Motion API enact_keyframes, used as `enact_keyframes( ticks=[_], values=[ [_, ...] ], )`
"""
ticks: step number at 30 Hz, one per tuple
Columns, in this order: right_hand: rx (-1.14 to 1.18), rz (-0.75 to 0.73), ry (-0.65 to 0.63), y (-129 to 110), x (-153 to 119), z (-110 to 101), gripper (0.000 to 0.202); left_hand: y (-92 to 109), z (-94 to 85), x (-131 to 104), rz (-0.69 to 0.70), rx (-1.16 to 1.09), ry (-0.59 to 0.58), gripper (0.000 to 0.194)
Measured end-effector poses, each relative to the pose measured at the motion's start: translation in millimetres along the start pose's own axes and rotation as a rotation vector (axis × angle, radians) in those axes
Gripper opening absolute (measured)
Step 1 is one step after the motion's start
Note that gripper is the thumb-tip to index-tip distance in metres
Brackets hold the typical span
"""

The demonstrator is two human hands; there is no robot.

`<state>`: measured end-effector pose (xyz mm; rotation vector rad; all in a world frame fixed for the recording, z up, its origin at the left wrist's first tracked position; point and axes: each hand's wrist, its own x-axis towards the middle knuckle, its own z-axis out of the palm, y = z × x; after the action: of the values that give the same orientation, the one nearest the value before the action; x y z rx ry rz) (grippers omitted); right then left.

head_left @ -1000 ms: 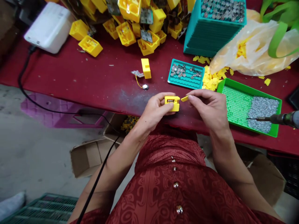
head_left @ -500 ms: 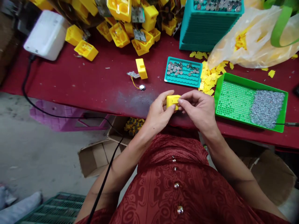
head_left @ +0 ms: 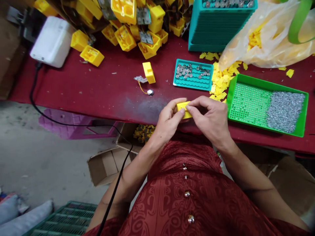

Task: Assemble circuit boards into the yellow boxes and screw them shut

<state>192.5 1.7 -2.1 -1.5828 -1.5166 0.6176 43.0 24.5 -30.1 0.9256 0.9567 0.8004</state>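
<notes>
Near the table's front edge, my left hand (head_left: 169,118) is closed round a small yellow plastic case (head_left: 182,105), its thumb on the top face. My right hand (head_left: 212,117) pinches at the case's right side, thumb and forefinger together on a flat yellow cover piece at its top; the fingers partly hide it. Beyond the hands lies another yellow case (head_left: 149,72) with a small circuit board (head_left: 140,79) and a round silver part (head_left: 150,92) on a yellow wire. Coin cells lie in a teal tray (head_left: 194,86), beside loose yellow cover pieces (head_left: 220,83).
To the right, a green basket (head_left: 251,119) holds many small screws. Stacked teal trays (head_left: 214,31) and a plastic bag (head_left: 268,46) stand behind. Yellow cases (head_left: 125,37) pile up at the back. A white box (head_left: 52,42) trails a black cable across my left arm.
The yellow case has tipped a little in my left hand. Both my thumbs now press at its top, where my right fingers earlier held the cover piece. The view has shifted slightly.
</notes>
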Motion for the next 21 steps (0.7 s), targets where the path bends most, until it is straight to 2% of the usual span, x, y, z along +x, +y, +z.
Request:
enact_keyframes(
  ticks=[5, 8, 12, 15, 17, 21],
  values=[
    [-0.157, -0.085, -0.04, -8.6, -4.3, 1.8, 0.016, -3.3, -3.1, -2.5, 0.013, 0.018, 0.039, 0.038],
    [-0.138, -0.14, -0.043, -13.6, -6.0, -2.4, 0.014, -4.5, -5.1, -2.8, 0.008, -0.074, 0.045, 0.039],
    [-0.104, -0.052, 0.048, -10.6, -1.4, -10.7, 0.018, 0.2, -8.6, -5.4, -0.041, -0.14, 0.038, 0.04],
    [-0.07, 0.03, -0.098, -1.1, 3.5, -13.3, 0.021, 3.3, -10.0, -8.4, 0.013, -0.055, 0.018, 0.039],
    [-0.011, 0.088, -0.211, 4.8, 4.5, -13.5, 0.024, 3.0, -10.1, -10.4, 0.058, 0.013, -0.043, 0.043],
    [0.107, 0.185, -0.282, 11.8, 1.6, -14.8, 0.028, -1.5, -8.6, -14.8, 0.058, 0.086, -0.112, 0.057]
  ],
)
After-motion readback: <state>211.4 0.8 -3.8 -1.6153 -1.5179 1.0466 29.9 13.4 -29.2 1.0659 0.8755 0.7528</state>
